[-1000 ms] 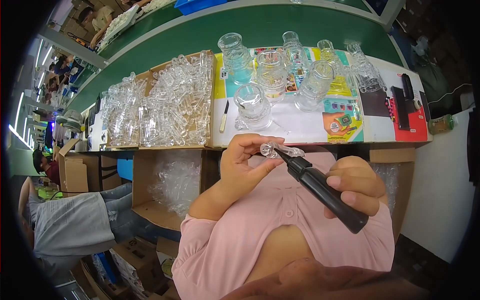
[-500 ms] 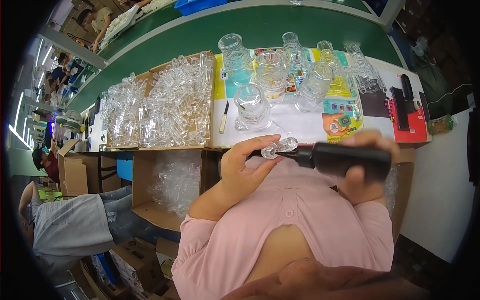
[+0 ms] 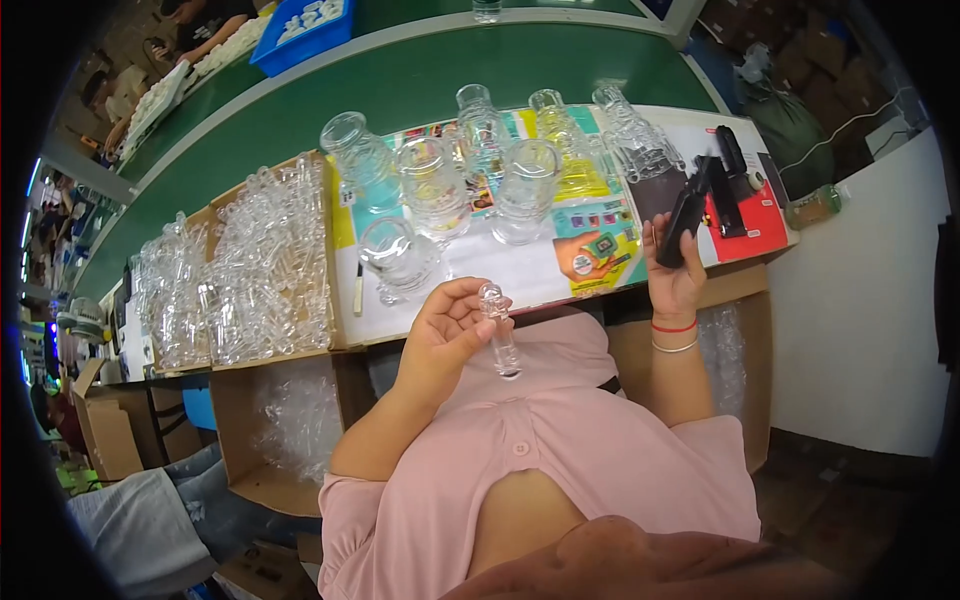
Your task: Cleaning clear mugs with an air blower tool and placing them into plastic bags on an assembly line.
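Observation:
My left hand pinches a small clear glass tube piece with a knobbed upper end, held over my lap just off the table's front edge. My right hand is wrapped round a black squeeze bottle, its nozzle pointing up and away from me. Several clear glass vessels stand on the table beyond my hands. To their left, an open cardboard tray is heaped with small clear glass pieces of a similar look.
A slim knife lies beside the tray. Black tools rest on a red sheet at the right. Below the table edge are cardboard boxes with clear plastic bags. A blue bin stands across the green table.
The black bottle has moved away from the glass piece, to the right and farther out. The glass piece is now tilted upright in my left hand. The view has shifted.

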`<action>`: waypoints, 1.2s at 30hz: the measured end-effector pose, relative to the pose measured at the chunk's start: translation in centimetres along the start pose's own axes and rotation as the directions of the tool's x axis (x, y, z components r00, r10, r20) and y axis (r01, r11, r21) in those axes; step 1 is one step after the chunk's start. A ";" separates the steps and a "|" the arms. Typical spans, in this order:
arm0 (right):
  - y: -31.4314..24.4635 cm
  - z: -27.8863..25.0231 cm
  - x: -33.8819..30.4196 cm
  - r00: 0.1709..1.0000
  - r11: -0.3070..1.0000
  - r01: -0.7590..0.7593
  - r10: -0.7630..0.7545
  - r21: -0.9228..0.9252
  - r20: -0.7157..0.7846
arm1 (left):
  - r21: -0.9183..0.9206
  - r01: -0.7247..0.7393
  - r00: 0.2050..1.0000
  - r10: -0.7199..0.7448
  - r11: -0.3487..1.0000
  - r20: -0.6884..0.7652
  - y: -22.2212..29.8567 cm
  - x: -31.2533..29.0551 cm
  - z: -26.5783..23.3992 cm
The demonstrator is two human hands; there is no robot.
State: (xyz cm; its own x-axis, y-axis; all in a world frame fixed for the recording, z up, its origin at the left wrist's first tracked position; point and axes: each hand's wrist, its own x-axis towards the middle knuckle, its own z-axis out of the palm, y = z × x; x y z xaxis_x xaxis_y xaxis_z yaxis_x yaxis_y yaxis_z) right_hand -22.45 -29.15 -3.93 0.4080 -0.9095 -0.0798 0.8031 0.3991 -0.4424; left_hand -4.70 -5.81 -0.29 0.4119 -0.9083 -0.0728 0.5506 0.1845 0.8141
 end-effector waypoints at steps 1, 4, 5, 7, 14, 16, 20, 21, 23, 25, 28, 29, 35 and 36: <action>-0.3 -0.9 0.6 0.993 0.962 0.099 -0.080 -0.254 0.083 | -0.078 0.077 0.997 -0.077 0.994 -0.008 -0.3 0.4 -0.1; -0.3 -3.4 3.0 0.953 0.703 0.300 -0.196 -0.645 0.230 | -0.189 0.189 0.981 -0.193 0.963 0.000 -1.5 1.3 -0.1; 0.1 -3.3 3.5 0.929 0.597 0.370 -0.252 -0.711 0.272 | -0.224 0.221 0.974 -0.225 0.949 0.006 -1.8 1.6 0.0; 0.9 -3.9 5.2 0.876 0.435 0.468 -0.345 -0.769 0.338 | -0.246 0.229 0.973 -0.232 0.942 0.014 -2.5 2.2 0.0; 1.2 -4.5 7.5 0.859 0.056 0.385 -0.385 -0.921 0.336 | -0.331 0.227 0.971 -0.239 0.916 0.005 -3.5 3.0 0.1; 1.2 -4.4 7.2 0.829 0.040 0.429 -0.413 -0.902 0.376 | -0.343 0.225 0.970 -0.242 0.912 -0.007 -3.6 2.9 0.1; 0.5 -4.9 7.1 0.711 0.137 0.643 -0.471 -0.754 0.522 | -0.358 0.231 0.968 -0.251 0.905 -0.010 -3.5 2.9 0.2; 0.3 -4.3 6.7 0.630 0.101 0.722 -0.505 -0.685 0.590 | -0.360 0.228 0.968 -0.250 0.905 -0.014 -3.5 2.9 0.0; 0.1 -3.3 6.0 0.568 0.020 0.758 -0.513 -0.652 0.644 | -0.340 0.247 0.963 -0.269 0.907 -0.018 -3.5 2.8 -0.3; 0.1 -2.4 5.1 0.502 -0.063 0.785 -0.517 -0.616 0.694 | -0.342 0.248 0.963 -0.270 0.907 -0.019 -3.6 2.8 -0.3; 0.6 -0.9 3.4 0.385 -0.181 0.822 -0.522 -0.539 0.762 | -0.339 0.251 0.962 -0.272 0.907 -0.016 -3.5 2.7 -0.5; 0.9 -0.2 2.6 0.323 -0.173 0.867 -0.519 -0.468 0.791 | -0.334 0.253 0.962 -0.274 0.908 -0.016 -3.4 2.6 -0.6; 6.3 3.7 -4.5 0.645 0.641 0.429 0.276 -0.636 0.713 | -0.298 0.268 0.963 -0.259 0.916 0.069 -3.6 2.0 -0.4; 7.2 3.4 -4.7 0.641 0.647 0.427 0.276 -0.631 0.716 | -0.294 0.262 0.965 -0.255 0.919 0.063 -3.7 1.9 -0.3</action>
State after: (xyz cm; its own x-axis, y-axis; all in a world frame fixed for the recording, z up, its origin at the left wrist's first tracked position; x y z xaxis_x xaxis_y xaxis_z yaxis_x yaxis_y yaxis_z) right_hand -17.06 -21.63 -3.67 0.7941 -0.3892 0.4667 0.4198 -0.2040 -0.8844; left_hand -5.69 -8.10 -3.59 0.2113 -0.9470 -0.2420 0.8278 0.0417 0.5594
